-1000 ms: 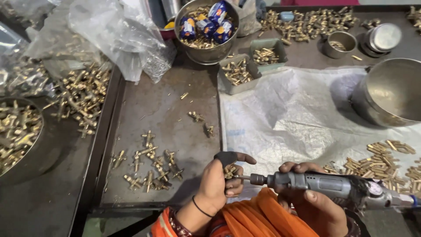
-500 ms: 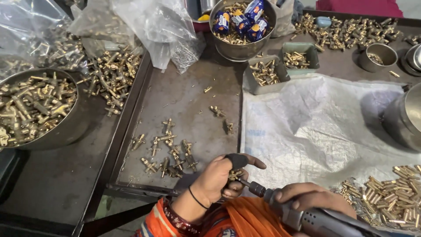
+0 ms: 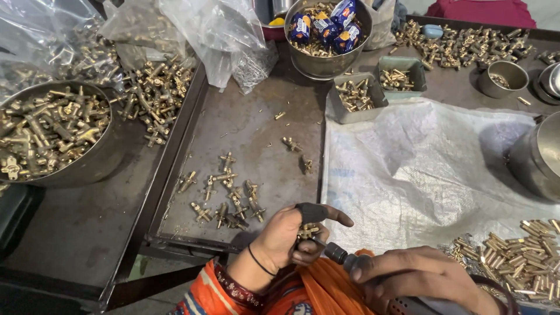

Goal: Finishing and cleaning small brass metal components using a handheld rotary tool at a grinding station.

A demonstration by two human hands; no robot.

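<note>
Small brass fitting (image 3: 307, 232) pinched in left hand (image 3: 286, 239), fingers closed around; looks hard, stiff, smooth, best held by body. Right hand (image 3: 417, 277) wrapped on rotary tool (image 3: 344, 259), tip touching fitting. More fittings on metal tray (image 3: 256, 146) just beyond.

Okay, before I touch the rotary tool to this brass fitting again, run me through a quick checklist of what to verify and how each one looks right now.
1. Brass fitting pinched firmly in the left hand: ok.
2. Rotary tool gripped by the right hand: ok.
3. Tool tip lined up with the fitting: ok, it sits right at the piece.
4. Left thumb covered by the dark thumb guard: ok.
5. Orange cloth clear of the tool's spinning end: not ok, it lies right under the tool.
6. Tool running or switched off: cannot tell.
</note>
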